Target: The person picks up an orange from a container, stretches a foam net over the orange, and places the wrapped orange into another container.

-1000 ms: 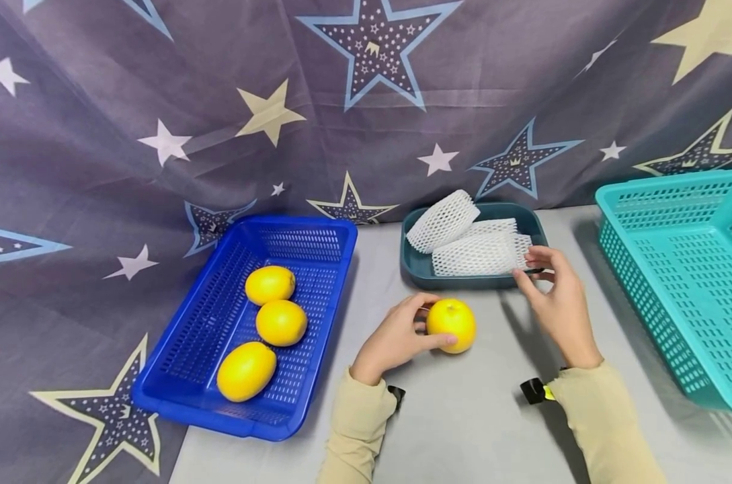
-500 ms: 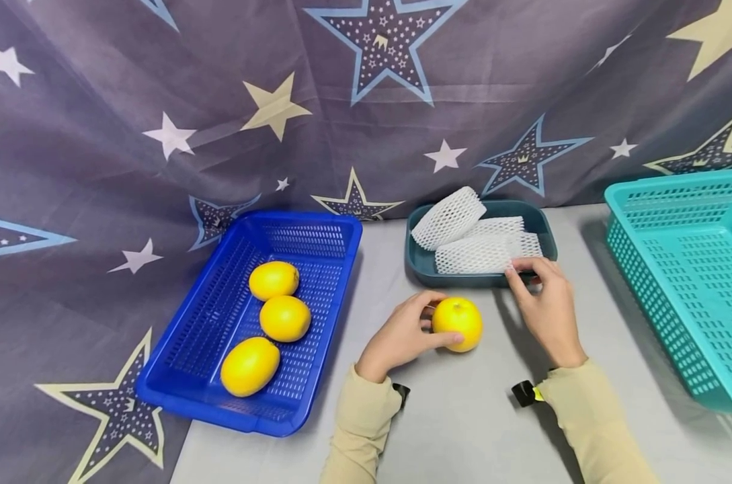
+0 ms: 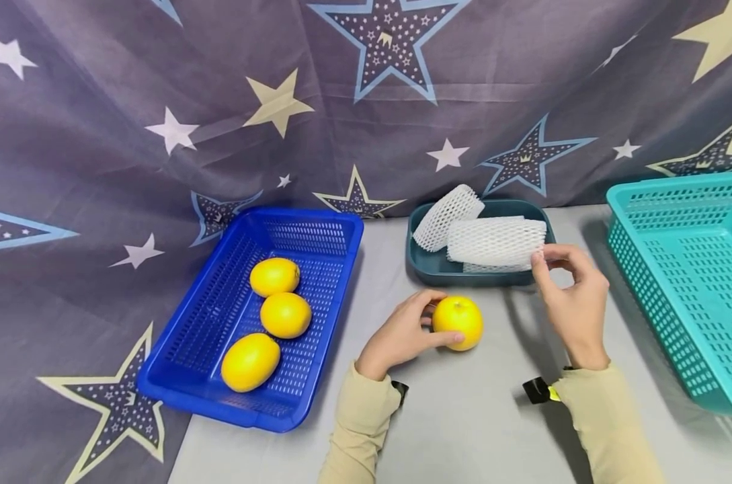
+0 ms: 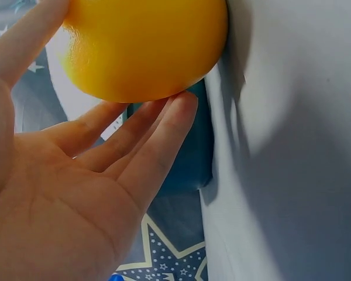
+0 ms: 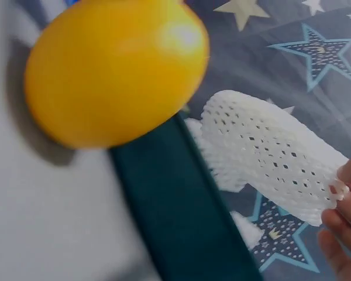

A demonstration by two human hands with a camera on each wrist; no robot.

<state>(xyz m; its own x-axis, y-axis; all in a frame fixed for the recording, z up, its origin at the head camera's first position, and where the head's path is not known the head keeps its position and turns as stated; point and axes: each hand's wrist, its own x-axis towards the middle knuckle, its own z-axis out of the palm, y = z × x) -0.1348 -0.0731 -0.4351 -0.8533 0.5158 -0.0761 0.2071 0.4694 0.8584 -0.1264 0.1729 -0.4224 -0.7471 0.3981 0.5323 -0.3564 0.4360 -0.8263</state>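
My left hand holds a round yellow orange on the table, thumb on its near side and fingers behind it. In the left wrist view the fingertips touch the skin of the fruit. My right hand pinches the right end of a white foam net sleeve between thumb and fingers. The sleeve is lifted over the dark teal tray, as the right wrist view also shows. Other foam net sleeves lie in the tray, one partly hidden under the held one.
On the left stands a blue basket with three yellow fruits in it. A turquoise basket stands at the right edge of the table. Behind everything hangs a grey star-patterned cloth.
My right hand has taken hold of a foam net sleeve at the tray's edge and drawn it up and to the right. The left hand stays on the orange.
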